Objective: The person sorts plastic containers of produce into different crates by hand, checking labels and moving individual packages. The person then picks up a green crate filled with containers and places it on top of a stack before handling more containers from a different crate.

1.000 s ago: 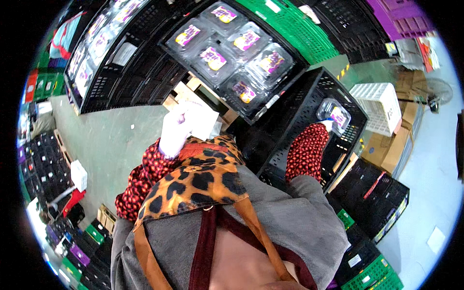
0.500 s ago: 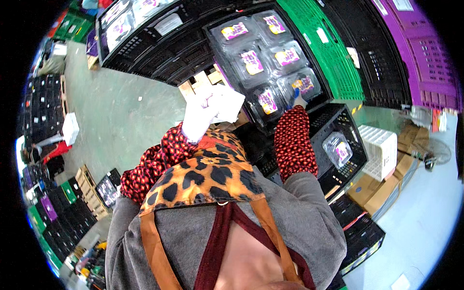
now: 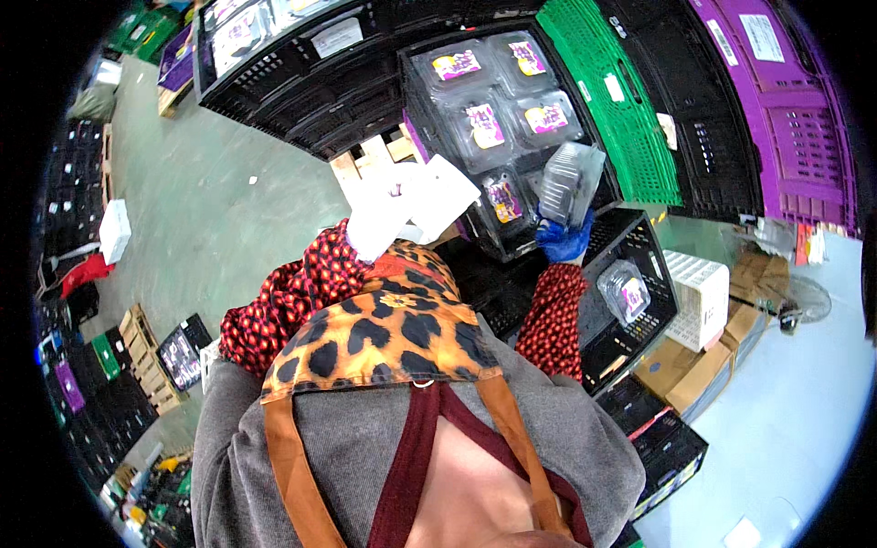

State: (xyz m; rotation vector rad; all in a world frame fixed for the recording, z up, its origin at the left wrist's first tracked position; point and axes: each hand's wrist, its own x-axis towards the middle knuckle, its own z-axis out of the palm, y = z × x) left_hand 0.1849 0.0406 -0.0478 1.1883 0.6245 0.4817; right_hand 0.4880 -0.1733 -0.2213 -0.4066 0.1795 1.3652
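Note:
In a blue glove, my right hand [image 3: 565, 240] grips a clear plastic punnet [image 3: 571, 183], tilted up on its side above the near right corner of a black crate [image 3: 512, 245]. Several lidded punnets with purple, white and yellow labels, such as one punnet [image 3: 486, 126], sit in rows in that crate. My left hand [image 3: 384, 208], washed out white by glare, is in front of my apron and holds a white sheet [image 3: 445, 198]; its separate fingers are hard to make out. A second black crate [image 3: 660, 274] on the right contains a single labelled punnet [image 3: 624, 290].
Stacked crates rise beyond: black ones [image 3: 311, 100] at far left, a green one [image 3: 612, 110] and a purple one [image 3: 776, 110] at right. A white basket [image 3: 702, 297] stands near cardboard boxes [image 3: 690, 370] and a fan [image 3: 804, 303]. Wooden pallets [image 3: 146, 356] lie on the left.
My right hand has lifted the near right punnet out of its place in the crate, tipped it up and drawn it toward me. The left hand and sheet have shifted slightly.

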